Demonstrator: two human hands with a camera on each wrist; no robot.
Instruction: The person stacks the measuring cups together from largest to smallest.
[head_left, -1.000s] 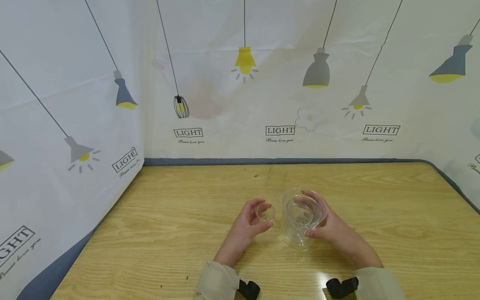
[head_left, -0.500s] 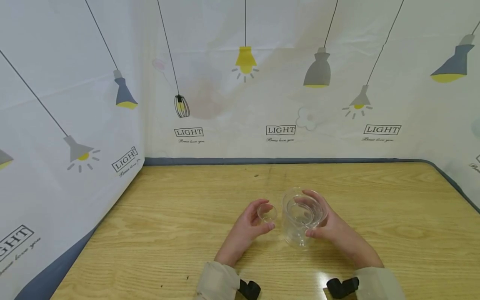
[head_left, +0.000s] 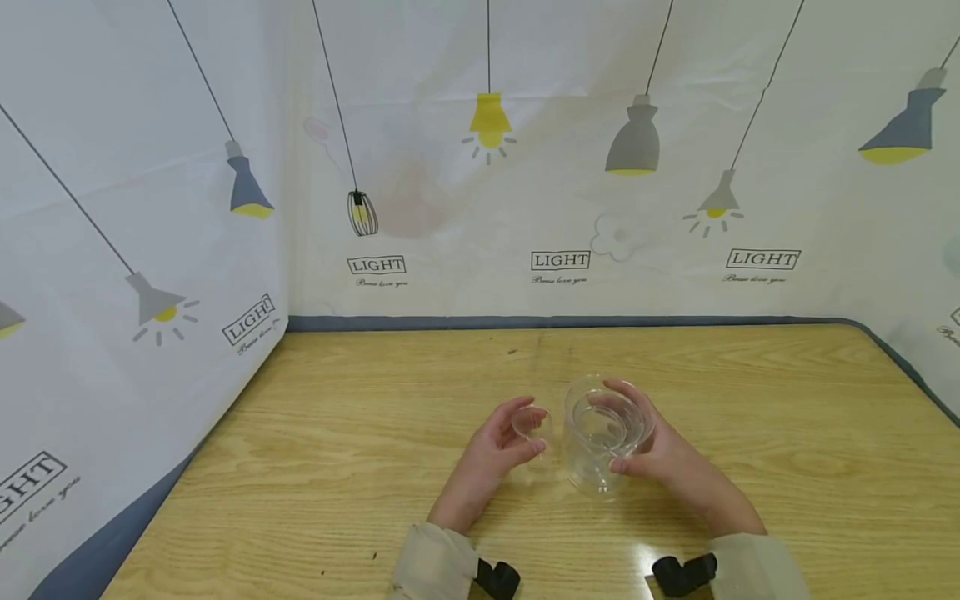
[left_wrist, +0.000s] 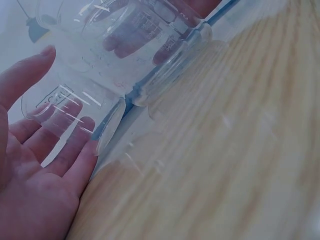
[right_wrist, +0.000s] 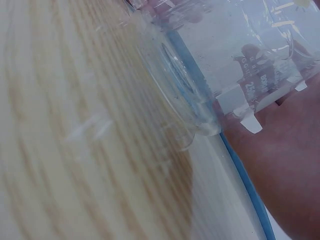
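My left hand (head_left: 498,442) curves its fingers and thumb round a small clear beaker (left_wrist: 75,107). In the left wrist view, this beaker's base is at the tabletop, with fingers behind its wall and the thumb by its rim. To the right, my right hand (head_left: 645,433) grips a larger clear beaker (head_left: 588,467) with printed white markings, thumb in front and fingers round the far side. Several round edges show in the larger beaker, as if another vessel is nested inside; the transparent walls make this hard to tell. A narrow gap separates the two beakers in the head view.
Both beakers are over a wood-grain table (head_left: 337,433). A white sheet (head_left: 442,183) printed with lamps hangs behind it, and another stretch covers the left side. Black camera mounts (head_left: 498,579) sit at both cuffs.
The left hand has shifted very slightly with the small beaker, whose lower wall now shows more in the head view. The right hand and larger beaker have kept their place.
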